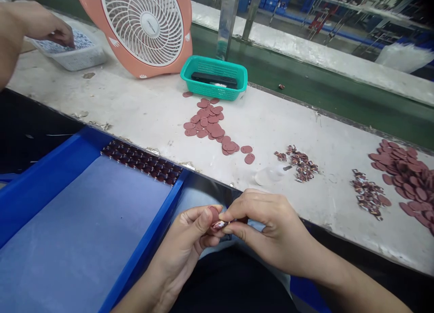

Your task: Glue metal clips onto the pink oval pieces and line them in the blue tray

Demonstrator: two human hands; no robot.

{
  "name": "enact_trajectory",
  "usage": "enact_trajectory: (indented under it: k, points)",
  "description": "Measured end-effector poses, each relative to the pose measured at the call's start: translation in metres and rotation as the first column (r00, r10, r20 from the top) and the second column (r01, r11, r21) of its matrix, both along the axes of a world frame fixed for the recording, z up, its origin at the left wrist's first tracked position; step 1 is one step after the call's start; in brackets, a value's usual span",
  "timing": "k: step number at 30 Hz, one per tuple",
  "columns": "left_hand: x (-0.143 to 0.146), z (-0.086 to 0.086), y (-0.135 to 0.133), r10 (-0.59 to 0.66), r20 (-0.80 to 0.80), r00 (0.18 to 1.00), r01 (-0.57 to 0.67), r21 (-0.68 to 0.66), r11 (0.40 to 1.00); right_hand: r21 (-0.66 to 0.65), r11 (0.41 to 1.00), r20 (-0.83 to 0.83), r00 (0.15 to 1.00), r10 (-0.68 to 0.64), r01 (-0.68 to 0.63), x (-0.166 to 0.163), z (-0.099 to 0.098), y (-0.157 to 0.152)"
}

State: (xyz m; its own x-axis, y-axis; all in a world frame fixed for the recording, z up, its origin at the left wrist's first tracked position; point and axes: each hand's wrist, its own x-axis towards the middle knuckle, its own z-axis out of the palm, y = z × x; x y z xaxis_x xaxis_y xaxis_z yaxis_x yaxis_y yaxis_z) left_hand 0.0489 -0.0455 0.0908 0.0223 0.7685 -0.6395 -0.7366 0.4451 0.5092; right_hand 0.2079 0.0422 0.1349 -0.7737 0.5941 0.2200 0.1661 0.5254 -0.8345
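Over my lap, my left hand (191,234) pinches a flat reddish-brown oval disc (213,213) between thumb and fingers. My right hand (262,222) meets it from the right, thumb and fingertips closed on a small brown piece with white and orange markings (219,224) that touches the disc. The fingertips partly cover both parts. On the bench beyond lies a loose pile of similar oval discs (215,130), and to its right a small heap of brown figure-like pieces (305,165).
A blue tray (135,249) with rows of dark assembled pieces (142,163) sits left. On the bench stand a pink fan (149,26), a green basket (214,94) and more discs (407,177). Another person's hand (50,26) reaches into a white tub (81,59).
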Motion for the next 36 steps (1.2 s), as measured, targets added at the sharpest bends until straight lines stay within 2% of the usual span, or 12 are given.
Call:
enact_trajectory:
  k: [16,24,27,29,31,33,36]
  points:
    - [-0.003,-0.008,-0.001,0.019,0.010,1.000,-0.019,-0.022,1.000,-0.020,0.999,0.045,0.999,0.027,-0.026,-0.004,-0.011,0.003]
    - [-0.013,-0.009,-0.002,-0.057,0.031,0.998,0.056,0.019,0.998,-0.086,0.995,0.060,0.997,0.056,-0.051,-0.011,-0.007,0.009]
    - [-0.019,-0.009,0.000,-0.074,0.035,0.997,0.072,0.063,0.995,-0.071,0.995,0.047,0.997,0.066,-0.063,-0.013,-0.004,0.011]
    - [-0.023,-0.011,0.002,-0.095,0.038,0.995,0.091,0.095,0.991,-0.030,0.997,0.017,0.998,0.066,-0.065,-0.015,-0.005,0.012]
    - [-0.027,-0.014,0.002,-0.061,0.033,0.998,0.057,0.111,0.992,0.073,0.997,-0.029,0.999,0.013,-0.011,-0.018,-0.009,0.011]
    - [-0.028,-0.018,0.001,0.079,-0.015,0.997,-0.078,0.086,0.993,0.225,0.968,-0.084,0.992,-0.091,0.108,-0.024,-0.017,0.007]
    - [-0.022,-0.021,-0.002,0.303,-0.133,0.944,-0.295,0.072,0.953,0.425,0.871,-0.151,0.968,-0.202,0.248,-0.036,-0.033,0.000]
